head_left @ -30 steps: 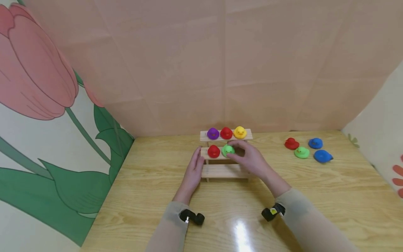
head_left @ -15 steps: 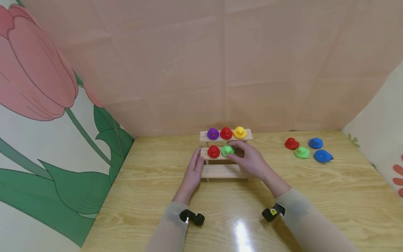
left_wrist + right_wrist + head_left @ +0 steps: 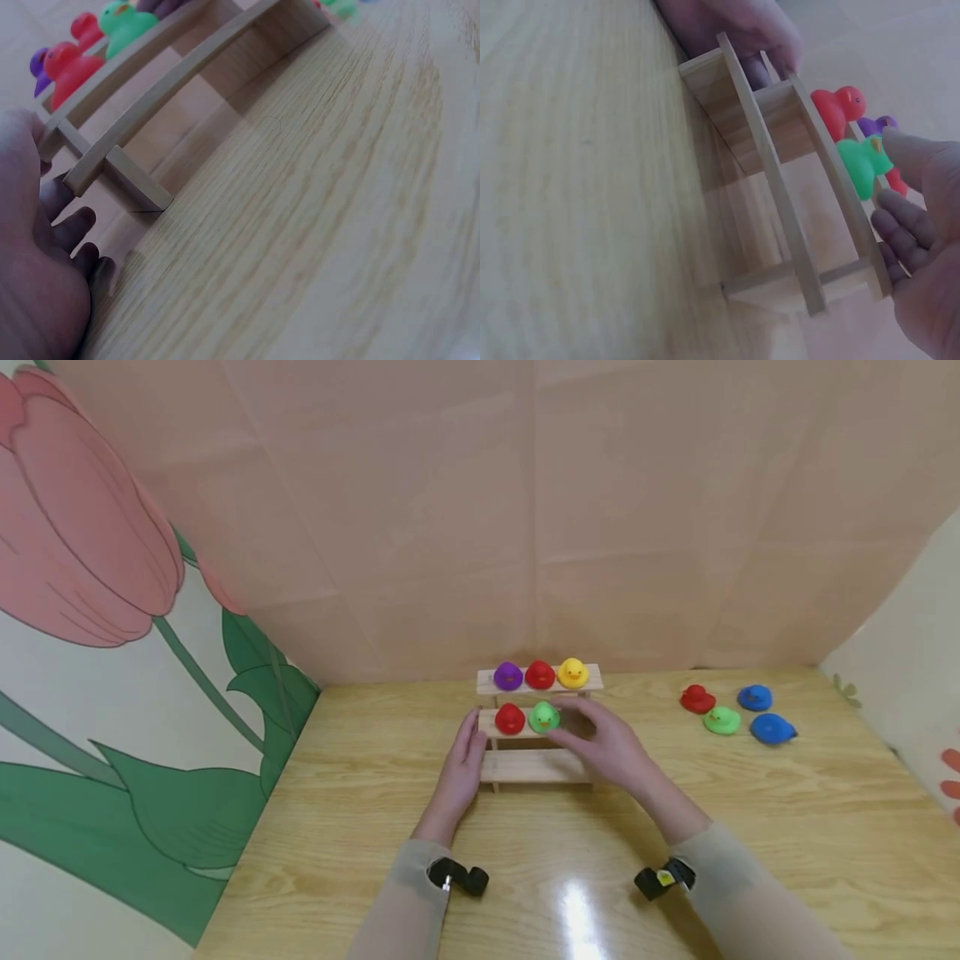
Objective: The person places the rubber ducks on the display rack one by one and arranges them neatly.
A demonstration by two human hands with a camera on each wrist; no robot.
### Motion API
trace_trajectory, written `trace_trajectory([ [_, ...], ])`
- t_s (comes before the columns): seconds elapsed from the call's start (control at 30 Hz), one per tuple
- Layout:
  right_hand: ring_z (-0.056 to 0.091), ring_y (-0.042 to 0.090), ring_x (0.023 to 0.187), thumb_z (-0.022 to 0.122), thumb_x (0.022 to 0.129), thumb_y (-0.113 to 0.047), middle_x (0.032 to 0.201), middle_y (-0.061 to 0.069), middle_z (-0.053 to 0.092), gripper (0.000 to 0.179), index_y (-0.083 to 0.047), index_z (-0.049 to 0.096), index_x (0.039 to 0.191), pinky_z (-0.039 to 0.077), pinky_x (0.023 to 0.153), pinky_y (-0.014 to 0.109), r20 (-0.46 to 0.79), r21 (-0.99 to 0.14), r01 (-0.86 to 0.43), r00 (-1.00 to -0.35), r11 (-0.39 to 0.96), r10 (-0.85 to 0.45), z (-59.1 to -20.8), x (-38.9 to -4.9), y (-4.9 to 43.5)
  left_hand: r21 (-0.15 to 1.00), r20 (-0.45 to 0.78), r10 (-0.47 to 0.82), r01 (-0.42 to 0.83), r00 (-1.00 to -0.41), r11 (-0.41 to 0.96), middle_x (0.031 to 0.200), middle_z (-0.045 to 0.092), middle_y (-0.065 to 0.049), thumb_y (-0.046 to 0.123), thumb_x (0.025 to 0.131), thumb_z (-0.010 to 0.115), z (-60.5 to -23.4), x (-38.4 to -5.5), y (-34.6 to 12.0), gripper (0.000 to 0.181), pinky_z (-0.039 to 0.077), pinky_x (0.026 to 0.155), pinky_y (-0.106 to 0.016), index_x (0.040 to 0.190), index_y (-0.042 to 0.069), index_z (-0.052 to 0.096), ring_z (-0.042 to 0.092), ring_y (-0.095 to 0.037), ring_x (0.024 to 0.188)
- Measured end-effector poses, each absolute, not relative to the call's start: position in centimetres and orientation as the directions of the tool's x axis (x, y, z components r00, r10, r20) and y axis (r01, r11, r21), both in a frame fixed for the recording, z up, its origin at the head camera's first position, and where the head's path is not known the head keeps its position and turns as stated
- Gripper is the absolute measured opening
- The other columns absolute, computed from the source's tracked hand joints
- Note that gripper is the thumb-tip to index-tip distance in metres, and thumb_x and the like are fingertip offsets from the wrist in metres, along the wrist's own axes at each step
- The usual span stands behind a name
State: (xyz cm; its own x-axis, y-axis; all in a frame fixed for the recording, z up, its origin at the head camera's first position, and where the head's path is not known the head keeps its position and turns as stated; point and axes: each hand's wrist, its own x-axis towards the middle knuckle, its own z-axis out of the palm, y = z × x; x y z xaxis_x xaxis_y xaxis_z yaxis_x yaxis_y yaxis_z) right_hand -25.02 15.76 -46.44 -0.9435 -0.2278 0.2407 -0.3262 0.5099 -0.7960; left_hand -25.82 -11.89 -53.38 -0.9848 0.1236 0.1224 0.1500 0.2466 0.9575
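A three-tier wooden stand [image 3: 536, 766] stands on the table. On its middle tier a red rubber duck [image 3: 510, 719] sits left of a green rubber duck [image 3: 544, 717]. Purple [image 3: 507, 677], red [image 3: 540, 675] and yellow [image 3: 573, 673] rubber ducks line the top tier. My left hand [image 3: 458, 768] holds the stand's left end, thumb at the middle tier and fingers at the side, as the left wrist view shows. My right hand [image 3: 611, 747] is beside the green duck, thumb and fingers parted around its right side, apart from it in the right wrist view.
To the right on the wooden table [image 3: 787, 843] lie a red duck [image 3: 697, 699], a green duck [image 3: 722, 720] and two blue ducks, one farther back [image 3: 755, 697] and one nearer [image 3: 773, 729]. A pinkish backdrop [image 3: 420, 527] rises behind the stand.
My right hand has let go of the green duck and drawn slightly right, leaving it on the middle tier. The left hand has stayed at the stand's end.
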Motion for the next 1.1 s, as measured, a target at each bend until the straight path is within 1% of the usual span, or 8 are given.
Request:
trace_trajectory([
  [0.13,0.06,0.033,0.136,0.083,0.103,-0.033,0.148,0.007,0.067,0.052,-0.018,0.067,0.15,0.047,0.118,0.063,0.265,-0.805,-0.307,-0.952,0.508,-0.156,-46.7,-24.0,16.9,0.958,0.115,0.125,0.143,-0.985,0.247,0.179,0.031,-0.004,0.059,0.118,0.04,-53.3,-25.9,-11.9,0.061,0.026,0.134,-0.048,0.175,0.042,0.027,0.032,-0.026,0.163],
  [0.33,0.056,0.039,0.139,0.08,0.106,-0.035,0.15,0.012,0.065,0.051,-0.013,0.067,0.149,0.044,0.117,0.067,0.337,-0.799,-0.313,-0.94,0.513,-0.049,-46.8,-23.1,19.6,0.958,0.102,0.119,0.13,-0.988,0.257,0.179,0.034,-0.002,0.058,0.118,0.04,-53.1,-25.9,-11.9,0.059,0.027,0.134,-0.048,0.174,0.046,0.028,0.033,-0.025,0.163],
  [0.5,0.054,0.042,0.139,0.08,0.106,-0.028,0.15,0.017,0.065,0.051,-0.006,0.066,0.149,0.046,0.114,0.063,0.405,-0.792,-0.312,-0.912,0.525,0.069,-47.1,-23.0,22.0,0.96,0.106,0.122,0.133,-0.987,0.248,0.178,0.035,-0.002,0.058,0.118,0.04,-53.1,-25.8,-11.9,0.06,0.027,0.134,-0.05,0.174,0.044,0.028,0.033,-0.026,0.163],
  [0.7,0.049,0.044,0.143,0.08,0.106,-0.024,0.157,0.021,0.057,0.063,-0.003,0.055,0.159,0.042,0.118,0.06,0.395,-0.818,-0.255,-0.901,0.516,0.181,-47.9,-23.0,24.6,0.96,0.105,0.117,0.131,-0.988,0.246,0.177,0.036,0.001,0.06,0.118,0.04,-53.0,-25.6,-11.8,0.059,0.027,0.134,-0.049,0.174,0.046,0.028,0.033,-0.024,0.163],
  [0.77,0.048,0.043,0.143,0.08,0.106,-0.024,0.157,0.022,0.055,0.065,-0.003,0.053,0.161,0.041,0.118,0.057,0.388,-0.824,-0.234,-0.897,0.517,0.212,-48.2,-23.0,25.4,0.96,0.109,0.116,0.135,-0.987,0.246,0.177,0.037,0.001,0.06,0.118,0.039,-53.0,-25.6,-11.8,0.059,0.027,0.134,-0.049,0.174,0.046,0.028,0.033,-0.024,0.163],
  [0.93,0.048,0.04,0.145,0.081,0.104,-0.02,0.157,0.021,0.056,0.064,-0.002,0.055,0.159,0.04,0.114,0.035,0.4,-0.827,-0.207,-0.87,0.523,0.289,-48.9,-23.1,27.2,0.961,0.112,0.117,0.138,-0.987,0.238,0.178,0.035,0.0,0.06,0.117,0.04,-53.0,-25.6,-11.8,0.06,0.027,0.134,-0.048,0.174,0.044,0.028,0.033,-0.024,0.163],
  [1.0,0.048,0.04,0.146,0.081,0.104,-0.02,0.158,0.021,0.056,0.063,-0.001,0.056,0.158,0.04,0.113,0.033,0.397,-0.829,-0.191,-0.863,0.526,0.313,-49.2,-23.1,27.9,0.961,0.111,0.117,0.137,-0.987,0.24,0.178,0.034,-0.001,0.059,0.117,0.04,-53.0,-25.7,-11.8,0.06,0.027,0.134,-0.048,0.174,0.043,0.028,0.032,-0.024,0.163],
  [1.1,0.045,0.043,0.146,0.079,0.106,-0.024,0.161,0.023,0.053,0.065,-0.001,0.053,0.161,0.04,0.118,0.044,0.364,-0.837,-0.144,-0.866,0.527,0.342,-49.6,-23.0,28.9,0.96,0.112,0.118,0.138,-0.987,0.244,0.178,0.034,-0.002,0.059,0.118,0.04,-53.1,-25.7,-11.8,0.06,0.027,0.134,-0.048,0.175,0.042,0.028,0.032,-0.025,0.163],
])
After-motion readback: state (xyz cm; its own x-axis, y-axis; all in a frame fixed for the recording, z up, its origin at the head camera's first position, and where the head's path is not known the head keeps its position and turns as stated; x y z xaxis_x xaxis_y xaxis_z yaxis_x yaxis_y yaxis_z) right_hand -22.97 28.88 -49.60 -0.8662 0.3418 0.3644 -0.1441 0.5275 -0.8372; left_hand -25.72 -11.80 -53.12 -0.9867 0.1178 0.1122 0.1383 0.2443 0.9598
